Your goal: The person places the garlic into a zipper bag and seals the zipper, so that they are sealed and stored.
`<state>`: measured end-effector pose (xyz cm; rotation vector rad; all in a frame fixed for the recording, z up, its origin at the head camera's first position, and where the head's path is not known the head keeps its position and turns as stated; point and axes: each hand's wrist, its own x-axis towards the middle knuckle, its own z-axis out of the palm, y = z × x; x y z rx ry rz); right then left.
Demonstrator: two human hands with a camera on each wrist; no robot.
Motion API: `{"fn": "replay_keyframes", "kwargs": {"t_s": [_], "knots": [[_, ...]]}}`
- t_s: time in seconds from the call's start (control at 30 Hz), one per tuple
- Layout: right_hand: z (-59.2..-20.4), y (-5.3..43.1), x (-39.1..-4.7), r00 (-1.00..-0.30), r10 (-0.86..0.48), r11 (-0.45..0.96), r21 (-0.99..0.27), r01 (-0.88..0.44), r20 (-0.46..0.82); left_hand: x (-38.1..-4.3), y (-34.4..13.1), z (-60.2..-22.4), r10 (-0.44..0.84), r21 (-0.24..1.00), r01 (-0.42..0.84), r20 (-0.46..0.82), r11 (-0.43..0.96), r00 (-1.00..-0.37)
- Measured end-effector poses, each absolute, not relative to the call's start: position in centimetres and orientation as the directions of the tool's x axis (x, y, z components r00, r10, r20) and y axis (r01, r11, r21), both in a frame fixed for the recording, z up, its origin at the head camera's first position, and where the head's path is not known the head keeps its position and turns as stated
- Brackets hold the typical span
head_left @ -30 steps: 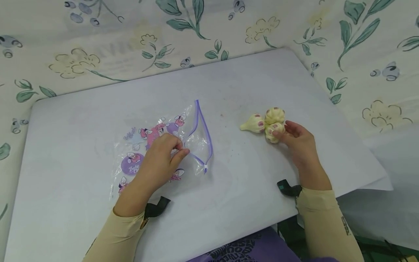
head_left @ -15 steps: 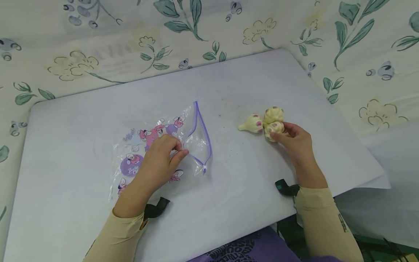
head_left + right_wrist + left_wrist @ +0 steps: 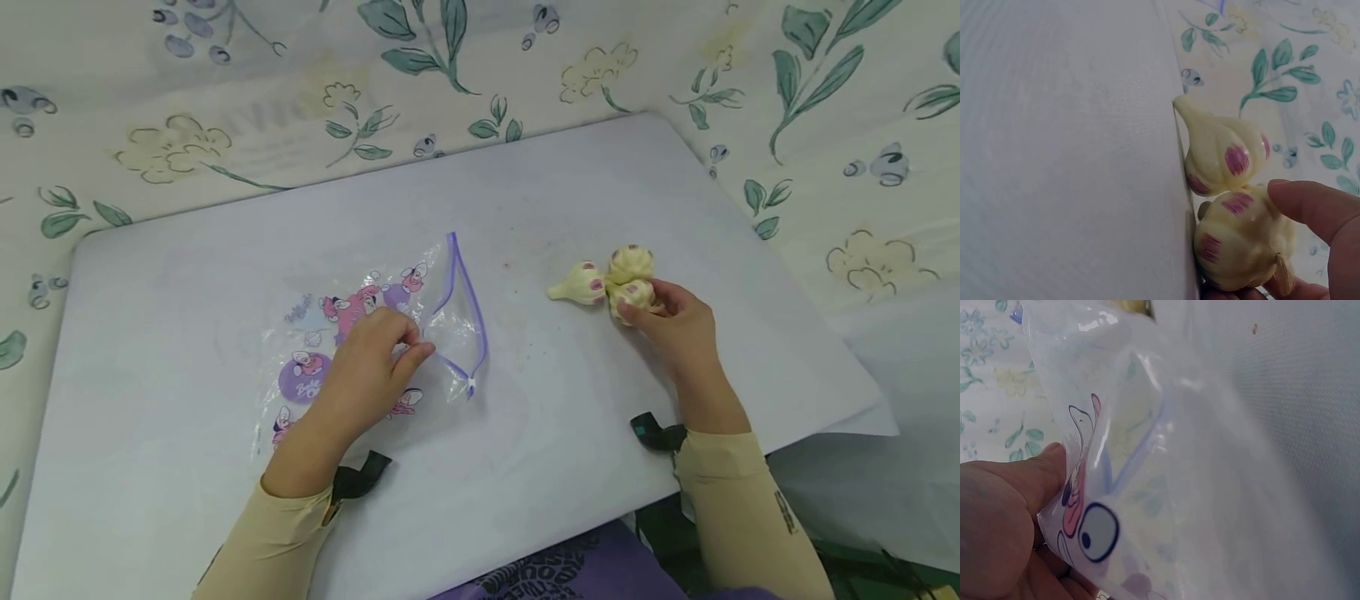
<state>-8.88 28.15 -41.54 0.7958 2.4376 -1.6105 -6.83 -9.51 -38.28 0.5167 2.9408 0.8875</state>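
Left hand [image 3: 358,368]: grip pinching the printed zip-top bag [image 3: 302,383], mouth parted
Right hand [image 3: 684,332]: grip holding the nearest garlic bulb [image 3: 628,298]
Second bulb [image 3: 632,262], third bulb [image 3: 582,283]: beside it on the desk [image 3: 525,467]
Bag: left of them

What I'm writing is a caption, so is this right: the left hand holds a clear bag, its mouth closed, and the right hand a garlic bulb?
The clear bag isn't closed: in the head view, its purple edges stand apart. The left hand does hold it, and the right hand a garlic bulb.
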Motion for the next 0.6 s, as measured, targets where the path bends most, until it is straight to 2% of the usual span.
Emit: {"fn": "replay_keyframes", "kwargs": {"t_s": [0.13, 0.3, 0.6], "knots": [[-41.3, 28.6, -8.7, -0.830, 0.367, 0.256, -0.812, 0.525, -0.421, -6.9, -9.4, -38.3, 0.320, 0.546, 0.299, 0.060, 0.782, -0.946], [-41.1, 29.2, -8.4, -0.828, 0.347, 0.169, -0.840, 0.516, -0.440, -6.8, -9.3, -38.2, 0.315, 0.545, 0.287, 0.044, 0.787, -0.948], [-40.7, 29.3, -7.6, -0.890, 0.240, -0.234, -0.913, 0.335, -0.388, -6.8, -9.5, -38.0, 0.315, 0.544, 0.286, 0.043, 0.789, -0.948]]}}
